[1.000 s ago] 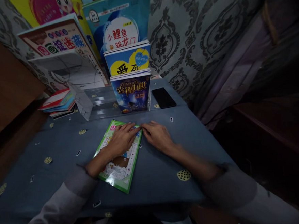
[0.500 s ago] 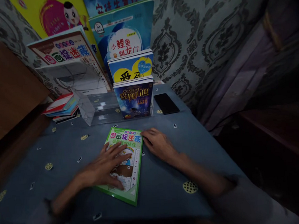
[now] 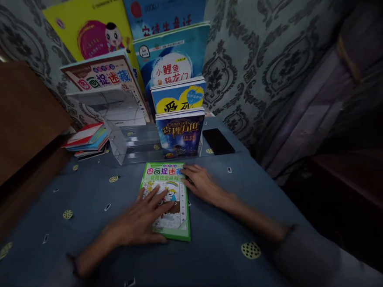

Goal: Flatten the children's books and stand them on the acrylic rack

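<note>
A green-edged children's book [image 3: 168, 180] lies flat on the blue tablecloth [image 3: 92, 220]. My left hand [image 3: 144, 219] rests on the book's lower left part, fingers spread flat. My right hand [image 3: 202, 184] lies on the cloth beside the book's right edge. Its fingertips touch the book's top right corner, fingers stretched out. Just behind the book, a dark blue book [image 3: 180, 133] stands upright in a clear acrylic stand [image 3: 128, 139].
More picture books [image 3: 169, 66] lean against the patterned wall behind the stand. A stack of thin books [image 3: 88, 140] lies at the back left. A black phone [image 3: 218, 140] lies to the right of the stand. Brown furniture [image 3: 16, 121] borders the left.
My left hand slid from the book's top edge down to its lower left. The book turned from slanted to nearly square with the table. My right hand stayed at its top right corner.
</note>
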{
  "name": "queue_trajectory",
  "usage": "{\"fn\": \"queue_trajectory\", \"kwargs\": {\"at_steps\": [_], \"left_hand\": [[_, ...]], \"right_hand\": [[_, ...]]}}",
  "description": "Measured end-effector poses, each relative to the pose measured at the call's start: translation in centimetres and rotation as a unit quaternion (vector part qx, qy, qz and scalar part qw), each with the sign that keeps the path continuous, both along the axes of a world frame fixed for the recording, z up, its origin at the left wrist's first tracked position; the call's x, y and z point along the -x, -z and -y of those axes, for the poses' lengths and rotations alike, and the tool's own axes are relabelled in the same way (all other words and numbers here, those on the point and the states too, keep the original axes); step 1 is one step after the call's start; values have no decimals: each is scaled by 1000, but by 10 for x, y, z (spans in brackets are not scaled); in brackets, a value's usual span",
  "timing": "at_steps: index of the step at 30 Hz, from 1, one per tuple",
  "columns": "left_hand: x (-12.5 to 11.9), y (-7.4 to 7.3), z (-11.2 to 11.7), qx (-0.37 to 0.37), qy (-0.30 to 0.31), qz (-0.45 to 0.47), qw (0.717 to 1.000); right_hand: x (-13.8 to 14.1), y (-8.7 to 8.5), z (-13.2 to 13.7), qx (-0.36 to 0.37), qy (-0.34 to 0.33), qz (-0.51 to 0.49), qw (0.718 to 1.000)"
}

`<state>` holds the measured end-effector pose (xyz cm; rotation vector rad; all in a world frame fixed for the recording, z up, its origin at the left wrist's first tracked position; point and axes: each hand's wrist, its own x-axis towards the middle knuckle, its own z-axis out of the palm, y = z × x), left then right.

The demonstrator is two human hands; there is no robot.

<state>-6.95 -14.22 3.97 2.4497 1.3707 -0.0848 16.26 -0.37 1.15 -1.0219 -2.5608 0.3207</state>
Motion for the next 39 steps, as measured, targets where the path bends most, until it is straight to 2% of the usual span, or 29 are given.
{"fn": "queue_trajectory", "kwargs": {"at_steps": [5,10,12,16,19,23,28,39], "left_hand": [[-8,7,-11,-18,-14,18,1000],[1,7,-22,-21,-9,38,999],[12,7,-35,-35,-40,41,998],[35,16,-65,-116,-164,41,979],[40,23,-79,-169,-191,35,966],[31,20,-84,-216,-185,0,959],[12,14,-89,-228,-173,-37,957],[-35,26,-133,-199,-74,33,977]], "right_hand": [[13,-4,-10,-1,6,17,1000],[20,11,-8,-30,23,4,999],[20,18,-8,-37,29,-9,999],[18,28,-9,-46,29,-24,998],[17,29,-9,-49,26,-27,998],[16,26,-9,-32,20,-29,999],[16,25,-9,-20,18,-28,999],[15,24,-9,-14,3,-51,999]]}}
